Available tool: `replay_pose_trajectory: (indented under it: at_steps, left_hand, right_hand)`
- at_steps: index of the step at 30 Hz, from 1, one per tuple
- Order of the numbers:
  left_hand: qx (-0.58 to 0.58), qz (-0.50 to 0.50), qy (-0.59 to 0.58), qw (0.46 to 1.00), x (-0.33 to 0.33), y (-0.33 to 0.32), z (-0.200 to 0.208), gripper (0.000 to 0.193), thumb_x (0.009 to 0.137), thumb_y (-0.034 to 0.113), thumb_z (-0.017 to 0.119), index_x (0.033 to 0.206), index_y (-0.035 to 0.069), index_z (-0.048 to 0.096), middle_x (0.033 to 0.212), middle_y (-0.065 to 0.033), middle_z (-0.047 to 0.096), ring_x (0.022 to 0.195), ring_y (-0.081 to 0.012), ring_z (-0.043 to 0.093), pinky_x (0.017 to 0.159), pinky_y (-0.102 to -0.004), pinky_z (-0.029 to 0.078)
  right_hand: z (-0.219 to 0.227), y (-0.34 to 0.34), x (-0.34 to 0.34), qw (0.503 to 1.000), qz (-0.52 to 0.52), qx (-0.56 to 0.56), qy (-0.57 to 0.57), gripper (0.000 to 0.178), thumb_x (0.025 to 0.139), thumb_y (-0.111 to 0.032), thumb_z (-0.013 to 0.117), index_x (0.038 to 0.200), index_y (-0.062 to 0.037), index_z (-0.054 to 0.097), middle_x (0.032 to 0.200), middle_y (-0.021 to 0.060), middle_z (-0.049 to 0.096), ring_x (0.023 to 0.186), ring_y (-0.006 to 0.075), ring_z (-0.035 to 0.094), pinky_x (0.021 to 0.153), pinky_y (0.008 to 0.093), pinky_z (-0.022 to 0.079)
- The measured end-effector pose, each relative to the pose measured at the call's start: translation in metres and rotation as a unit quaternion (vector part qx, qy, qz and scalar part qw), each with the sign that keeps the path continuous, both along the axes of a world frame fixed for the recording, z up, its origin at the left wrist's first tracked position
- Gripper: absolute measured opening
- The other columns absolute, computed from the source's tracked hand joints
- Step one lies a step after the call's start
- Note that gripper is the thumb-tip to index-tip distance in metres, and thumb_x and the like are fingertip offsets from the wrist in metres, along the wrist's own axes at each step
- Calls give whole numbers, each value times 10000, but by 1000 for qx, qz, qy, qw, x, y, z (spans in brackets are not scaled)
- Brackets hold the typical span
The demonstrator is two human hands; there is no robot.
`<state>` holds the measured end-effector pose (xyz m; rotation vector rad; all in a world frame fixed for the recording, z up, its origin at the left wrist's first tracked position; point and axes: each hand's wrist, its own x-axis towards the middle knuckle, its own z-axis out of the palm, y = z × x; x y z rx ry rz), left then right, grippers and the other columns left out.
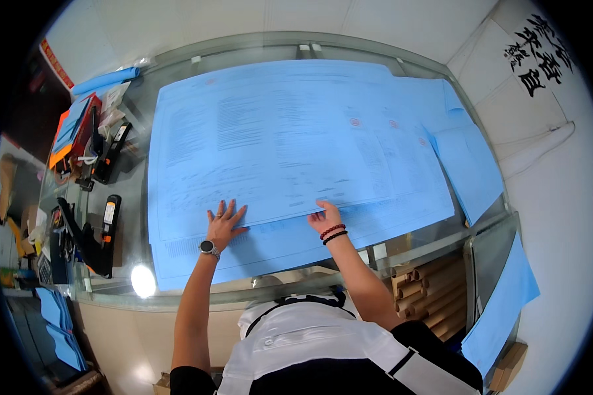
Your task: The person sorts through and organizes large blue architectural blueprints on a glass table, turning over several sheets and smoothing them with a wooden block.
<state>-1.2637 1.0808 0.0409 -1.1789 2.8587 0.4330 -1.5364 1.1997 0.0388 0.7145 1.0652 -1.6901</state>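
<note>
Large blue printed drawing sheets lie stacked on a glass-topped table, their edges overlapping unevenly. Near the lower left edge of the top sheet, my left hand rests flat with its fingers spread; a watch is on that wrist. My right hand pinches the near edge of the top sheet, thumb on top, and the edge is slightly raised there. Red and black bead bracelets circle my right wrist. Another sheet shows beneath, closer to me. Small red stamps mark the right part of the sheets.
Black staplers and an orange-red folder sit on the table's left side. A folded blue sheet lies at the right, and another hangs below it. Cardboard tubes are stored under the tabletop. Folded blue papers lie lower left.
</note>
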Motion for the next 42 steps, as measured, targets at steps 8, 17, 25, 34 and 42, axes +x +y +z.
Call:
replay_pose_trajectory:
  at_steps: [8, 17, 25, 34, 42]
  left_hand:
    - [16, 0, -4, 1000, -1, -3, 3, 654, 741, 359, 644, 1325, 302, 354, 1406, -94, 284, 1300, -359, 216, 967, -649, 192]
    - [16, 12, -10, 1000, 2, -1, 0, 711, 743, 167, 644, 1359, 175, 290, 1410, -91, 277, 1301, -342, 224, 980, -628, 194]
    - [-77, -15, 8, 997, 33, -19, 13, 709, 668, -80, 537, 1322, 103, 335, 1304, -83, 434, 1220, -281, 374, 1035, -518, 216]
    - [-68, -88, -39, 993, 104, 54, 75, 200, 729, 27, 494, 899, 74, 588, 748, -112, 615, 700, -285, 603, 588, -383, 479]
    - [91, -119, -9, 989, -10, 125, 113, 333, 717, 19, 512, 1037, -12, 429, 603, -182, 577, 536, -334, 586, 467, -437, 456]
  right_hand:
    - [-13, 5, -33, 992, -121, -27, -21, 244, 752, -103, 603, 911, -1, 450, 869, 74, 410, 755, 168, 393, 652, 314, 402]
    - [18, -7, -16, 996, 17, -52, 66, 231, 757, -195, 658, 906, -76, 528, 876, 30, 480, 820, 161, 425, 812, 357, 355]
    - [-28, -18, -1, 985, 116, -103, 78, 517, 797, -71, 616, 1199, 134, 363, 1185, 248, 428, 1097, 351, 432, 989, 455, 333]
    - [-23, 13, -68, 953, 247, -62, 166, 390, 762, 23, 609, 1113, 94, 452, 1139, 210, 475, 1022, 312, 499, 836, 453, 445]
    - [16, -14, -73, 935, 230, -130, 235, 487, 777, -104, 637, 1181, 5, 386, 1131, 136, 501, 947, 265, 548, 742, 408, 493]
